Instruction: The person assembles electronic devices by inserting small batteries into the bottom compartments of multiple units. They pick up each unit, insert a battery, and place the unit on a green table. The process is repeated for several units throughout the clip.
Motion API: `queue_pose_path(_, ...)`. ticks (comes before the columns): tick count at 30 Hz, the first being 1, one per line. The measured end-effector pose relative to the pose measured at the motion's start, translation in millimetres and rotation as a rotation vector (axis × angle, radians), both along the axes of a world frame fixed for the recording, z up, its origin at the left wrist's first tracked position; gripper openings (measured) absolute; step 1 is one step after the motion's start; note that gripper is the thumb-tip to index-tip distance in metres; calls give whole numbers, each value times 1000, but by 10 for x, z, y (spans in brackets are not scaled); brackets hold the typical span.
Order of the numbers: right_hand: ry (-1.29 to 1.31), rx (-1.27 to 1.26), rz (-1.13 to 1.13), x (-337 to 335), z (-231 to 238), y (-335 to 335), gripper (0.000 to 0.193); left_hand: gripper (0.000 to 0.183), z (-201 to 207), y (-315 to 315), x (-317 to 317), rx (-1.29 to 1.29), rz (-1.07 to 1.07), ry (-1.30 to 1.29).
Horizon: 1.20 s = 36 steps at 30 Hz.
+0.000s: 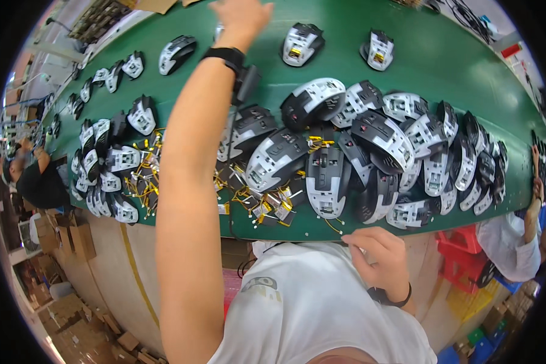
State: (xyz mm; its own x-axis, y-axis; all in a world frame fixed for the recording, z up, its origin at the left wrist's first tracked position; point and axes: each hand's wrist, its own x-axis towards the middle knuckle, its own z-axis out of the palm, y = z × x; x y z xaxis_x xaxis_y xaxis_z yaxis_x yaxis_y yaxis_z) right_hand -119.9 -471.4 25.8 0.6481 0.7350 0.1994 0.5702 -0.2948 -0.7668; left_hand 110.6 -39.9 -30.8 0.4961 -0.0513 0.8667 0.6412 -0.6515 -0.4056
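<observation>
My left hand (242, 19) reaches across the green table (249, 76) to its far side, partly cut off by the picture's top edge. Its fingers look spread, and nothing shows in them. Just beside it, a computer mouse (218, 31) is mostly hidden behind my wrist. My right hand (379, 258) hovers at the near table edge with loosely bent fingers, the thumb apart and nothing visible between them. Close to its fingertips lies a thin yellow wire (333, 227) with a white plug. Another mouse (327, 182), black and grey, lies nearest that hand.
Black-and-grey mice (434, 170) are heaped at the right, more (97, 151) at the left. Small battery packs with yellow wires (273, 209) lie between. Two mice with yellow parts stand farther back. One person (36, 176) works at far left; another (509, 242) sits right, near red stools (458, 255).
</observation>
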Motion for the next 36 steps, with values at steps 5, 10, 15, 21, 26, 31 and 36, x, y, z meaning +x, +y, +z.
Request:
queue_pose_path(5, 65, -263, -154, -160, -272, -105, 20, 93, -355, 435, -25, -1101, 100, 479)
queue_pose_path(10, 1, -239, -203, -197, -507, -62, 19, 90, -144, 566, -45, -1050, -35, 525)
queue_pose_path(15, 38, -108, -135, -193, -519, -42, 15, 68, 354, 1009, -798, -2196, -738, -17)
queue_pose_path(21, 90, 251, -172, -43, -388, 90, 15, 67, 900, -123, -2269, -2624, -1446, -220)
queue_pose_path(26, 269, 588, -140, 240, -102, 562, 14, 79, 741, -1315, -2825, -2752, -1494, -537)
queue_pose_path(31, 976, 644, -31, 376, 32, 786, 9, 79, 491, -1792, -2698, -2758, -1506, -667)
queue_pose_path(36, 477, 691, -68, 386, -29, 948, 8, 86, 534, -1861, -2756, -2682, -1475, -461)
